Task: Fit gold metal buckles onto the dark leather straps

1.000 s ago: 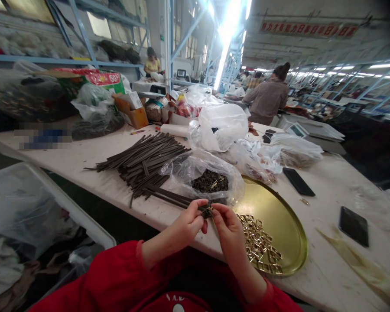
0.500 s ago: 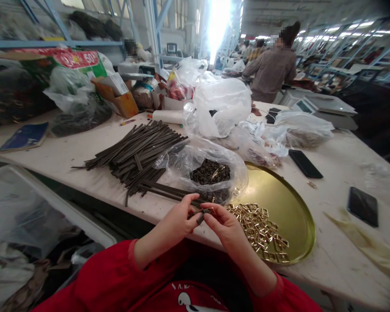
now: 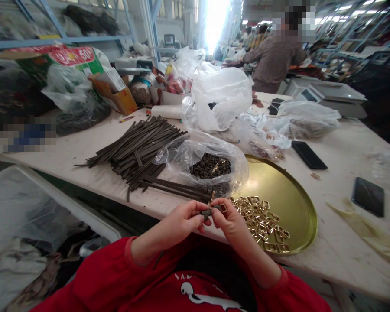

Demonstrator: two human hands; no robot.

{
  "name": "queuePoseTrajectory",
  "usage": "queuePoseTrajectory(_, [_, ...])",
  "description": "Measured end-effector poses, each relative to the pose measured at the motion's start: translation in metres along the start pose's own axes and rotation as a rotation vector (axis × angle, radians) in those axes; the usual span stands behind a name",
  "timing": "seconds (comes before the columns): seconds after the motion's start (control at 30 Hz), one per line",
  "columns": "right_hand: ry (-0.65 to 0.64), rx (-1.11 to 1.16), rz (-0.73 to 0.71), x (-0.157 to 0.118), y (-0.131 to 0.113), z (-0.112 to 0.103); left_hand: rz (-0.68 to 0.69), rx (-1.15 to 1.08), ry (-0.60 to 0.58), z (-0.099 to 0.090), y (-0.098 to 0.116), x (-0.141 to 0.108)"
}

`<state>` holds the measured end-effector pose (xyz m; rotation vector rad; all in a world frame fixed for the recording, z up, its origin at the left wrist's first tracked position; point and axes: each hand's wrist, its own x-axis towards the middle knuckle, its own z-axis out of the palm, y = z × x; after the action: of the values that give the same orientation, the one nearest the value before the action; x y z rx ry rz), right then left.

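Note:
Both hands meet at the table's front edge. My left hand [image 3: 185, 220] pinches a short dark strap piece [image 3: 206, 214]. Against its other end, my right hand [image 3: 225, 216] is closed on a gold buckle [image 3: 224, 208] and the strap. How the strap passes through the buckle is too small to tell. Just right of my hands, several gold buckles [image 3: 263, 221] lie on a round gold tray [image 3: 299, 203]. Behind my hands sits an open clear bag [image 3: 175, 160] of small dark pieces [image 3: 211, 167]. Long dark strips [image 3: 136, 151] are piled to the left.
Two black phones [image 3: 308, 155] [image 3: 368, 196] rest on the right of the table [image 3: 341, 242]. Plastic bags [image 3: 224, 95], an orange box [image 3: 117, 95] and a scale [image 3: 334, 93] stand farther back. A white bin [image 3: 97, 225] is at the lower left. A person [image 3: 276, 56] stands beyond the table.
The buckle now shows clearly at my right fingertips, and the strap piece lies more level between my hands. My left fingers have closed further around it. The view has shifted slightly.

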<state>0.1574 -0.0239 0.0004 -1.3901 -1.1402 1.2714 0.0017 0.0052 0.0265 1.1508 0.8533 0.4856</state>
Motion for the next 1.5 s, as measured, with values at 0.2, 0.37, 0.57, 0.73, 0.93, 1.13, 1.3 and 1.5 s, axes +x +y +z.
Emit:
queuePoseTrajectory(0.2, [-0.107,-0.321,-0.199,-0.016,-0.003,-0.01,-0.127,-0.032,-0.028,0.006,0.002,-0.01])
queuePoseTrajectory(0.37, [-0.193,-0.496,-0.325,-0.031,-0.006,-0.015,-0.194,-0.043,-0.104,0.009,0.006,-0.024])
queuePoseTrajectory(0.57, [-0.195,-0.493,-0.323,-0.047,-0.002,-0.013,-0.191,-0.03,-0.098,0.016,-0.007,-0.027])
queuePoseTrajectory(0.73, [-0.118,-0.438,-0.291,-0.056,0.01,-0.011,-0.138,0.341,-0.08,0.019,-0.016,-0.031])
queuePoseTrajectory(0.93, [-0.028,-0.367,-0.271,-0.062,0.016,-0.004,-0.101,0.579,-0.156,0.017,-0.007,-0.04])
queuePoseTrajectory(1.13, [-0.035,-0.278,-0.235,-0.067,0.02,0.0,-0.114,0.58,-0.143,0.026,-0.016,-0.036])
queuePoseTrajectory(1.3, [-0.088,-0.221,-0.181,-0.065,0.018,-0.004,-0.003,0.771,-0.161,0.02,-0.004,-0.032])
queuePoseTrajectory(1.5, [-0.028,-0.135,-0.179,-0.051,0.024,0.011,0.161,0.844,-0.11,0.014,0.005,-0.027])
